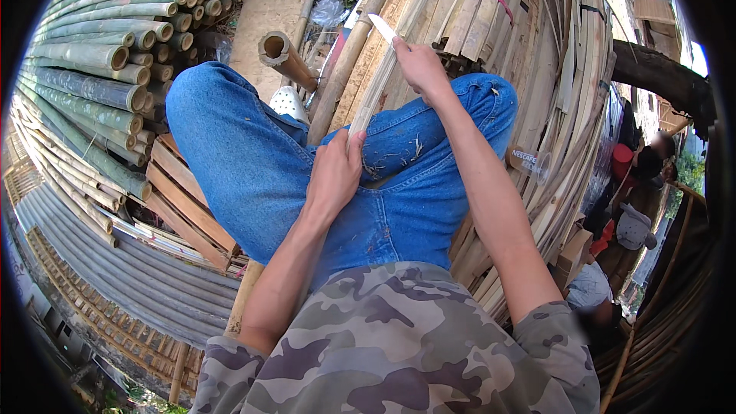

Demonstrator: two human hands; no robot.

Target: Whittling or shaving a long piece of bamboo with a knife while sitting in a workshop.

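Observation:
My left hand (335,175) is closed round the near end of a long, pale bamboo strip (376,92), just above my lap. The strip slants away up and to the right, past my right hand. In my right hand (422,70) is a knife (382,28), its pale blade pointing up and left across the strip. The fingers cover its handle. Whether the blade touches the strip I cannot tell. Thin shavings (414,149) cling to the blue jeans (230,161) on my bent legs.
Cut bamboo poles (84,54) are stacked at the left, beside wooden slats (184,192). Split bamboo bundles (491,8) lie ahead and right. A short bamboo tube (285,60) stands near my white shoe (287,102). A clear plastic cup (529,162) lies by my right knee. Other people sit far right.

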